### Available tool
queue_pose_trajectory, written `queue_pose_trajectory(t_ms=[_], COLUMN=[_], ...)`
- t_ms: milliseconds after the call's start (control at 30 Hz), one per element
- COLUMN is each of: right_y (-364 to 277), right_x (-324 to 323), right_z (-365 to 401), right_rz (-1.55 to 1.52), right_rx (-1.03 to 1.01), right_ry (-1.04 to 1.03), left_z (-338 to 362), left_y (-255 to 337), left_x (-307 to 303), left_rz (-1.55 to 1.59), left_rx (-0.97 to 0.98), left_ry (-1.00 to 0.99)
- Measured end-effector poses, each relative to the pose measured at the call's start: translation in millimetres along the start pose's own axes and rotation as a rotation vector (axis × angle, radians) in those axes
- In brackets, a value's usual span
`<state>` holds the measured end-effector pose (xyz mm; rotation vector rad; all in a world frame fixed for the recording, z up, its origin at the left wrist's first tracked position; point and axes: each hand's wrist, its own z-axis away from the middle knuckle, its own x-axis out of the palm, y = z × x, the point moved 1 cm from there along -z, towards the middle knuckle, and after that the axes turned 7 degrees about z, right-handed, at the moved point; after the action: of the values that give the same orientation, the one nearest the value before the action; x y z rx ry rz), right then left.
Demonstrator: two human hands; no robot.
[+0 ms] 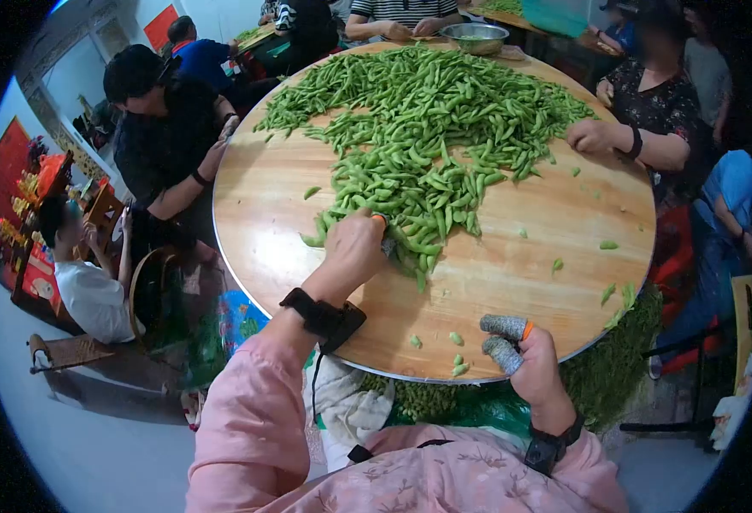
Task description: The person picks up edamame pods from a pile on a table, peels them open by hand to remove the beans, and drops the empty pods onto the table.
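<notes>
A large heap of green soybean pods (418,128) covers the far and middle part of the round wooden table (564,214). My left hand (354,252) is at the near left edge of the heap, its fingers curled down over pods; the fingertips are mostly hidden. An orange band and a bit of grey covering show on its fingers. Close to the table's front edge, my right hand (531,363) is open with nothing in it. Two of its digits wear grey finger covers and are held apart. A few loose beans (459,363) lie to its left.
A metal bowl (474,38) stands at the table's far edge. Several people sit around, one with hands at the right rim (649,184), another at the left (171,162). Cut stalks (619,368) are heaped below the right rim; a whitish cloth (350,402) hangs below the front.
</notes>
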<state>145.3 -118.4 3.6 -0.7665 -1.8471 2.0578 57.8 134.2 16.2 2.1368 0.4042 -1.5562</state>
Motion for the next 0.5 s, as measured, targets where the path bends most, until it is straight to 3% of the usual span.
queue_pose_trajectory(t_ms=[167, 233, 267, 333, 400, 500], right_y=[-6, -6, -5, -5, -8, -10], right_x=[-4, 0, 5, 12, 18, 19], right_z=[-2, -5, -8, -11, -13, -13], right_rz=[0.015, -0.005, -0.026, -0.048, -0.163, -0.234], right_rx=[-0.018, -0.007, -0.046, -0.083, -0.064, -0.027], right_ry=[-0.039, -0.072, -0.108, -0.14, -0.154, -0.122], left_z=[13, 25, 34, 54, 72, 93], left_y=[18, 26, 31, 45, 63, 75], left_x=[-19, -26, -26, -22, -29, -18], left_rz=[0.096, 0.411, 0.409, 0.904, 1.031, 0.883], left_rx=[0.083, -0.081, -0.082, -0.072, -0.065, 0.063], left_ry=[0.121, -0.042, -0.043, -0.026, -0.072, -0.036])
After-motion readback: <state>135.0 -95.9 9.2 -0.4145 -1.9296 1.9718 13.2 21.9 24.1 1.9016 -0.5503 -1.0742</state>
